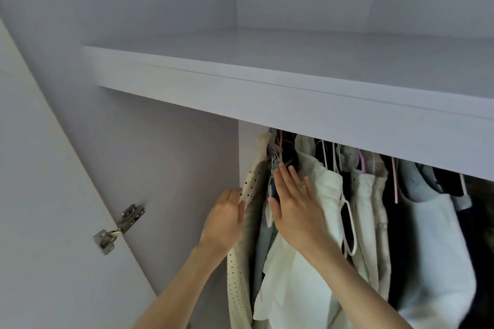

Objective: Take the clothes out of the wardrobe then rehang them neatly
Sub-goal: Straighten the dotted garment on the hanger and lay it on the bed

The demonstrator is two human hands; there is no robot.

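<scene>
Many garments: the clothes [361,208] hang packed on hangers just under the shelf [267,99], so the row looks full
Progress: by my judgement nothing is out of the wardrobe yet; taking out and all the rehanging remain
Landmark: the dotted cream garment [246,222], leftmost below the shelf
Left hand [223,222]: on the outer left edge of the dotted cream garment, fingers bent round its edge and holding it aside
Right hand [294,208]: just right of that garment, fingers straight and together, flat against the white top [320,195], thumb tucked into the gap
Hands: apart, parting the row
Door hinge [119,227]: well left of the garment
</scene>
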